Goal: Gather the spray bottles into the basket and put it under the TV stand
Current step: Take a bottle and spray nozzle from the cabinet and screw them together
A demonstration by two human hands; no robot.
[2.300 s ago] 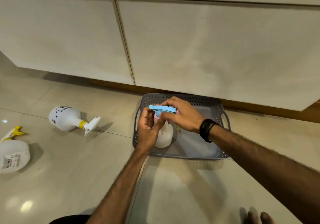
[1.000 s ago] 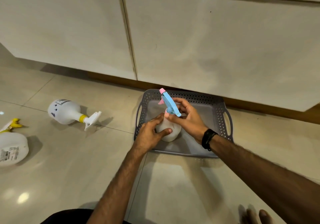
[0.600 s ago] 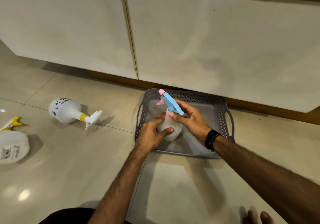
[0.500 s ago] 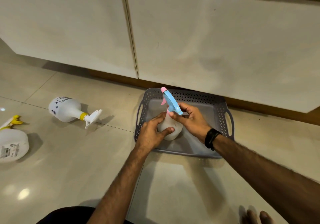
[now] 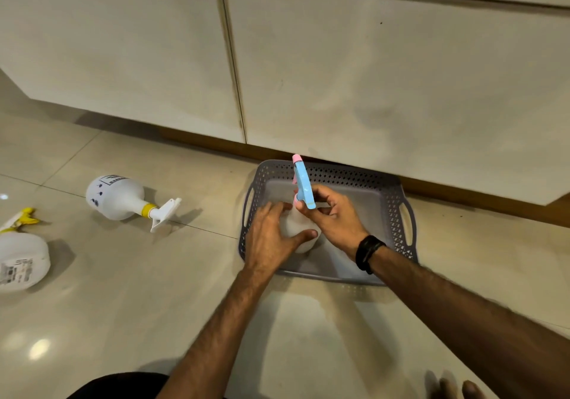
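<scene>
A grey perforated basket sits on the floor, its far edge under the white TV stand. Inside it stands a white spray bottle with a blue and pink trigger head. My left hand wraps the bottle's white body. My right hand pinches the neck just below the blue head. A second white bottle with a yellow collar lies on its side on the tiles to the left. A third white bottle with a yellow trigger lies at the far left edge.
Glossy beige floor tiles spread in front of the basket. The stand's cabinet doors hang low over a dark gap with a brown plinth. My toes show at the bottom right, and a dark knee at the bottom.
The blue trigger head has swung from lying sideways to pointing away toward the stand. Both hands have stayed on the bottle, which now stands lower in the basket.
</scene>
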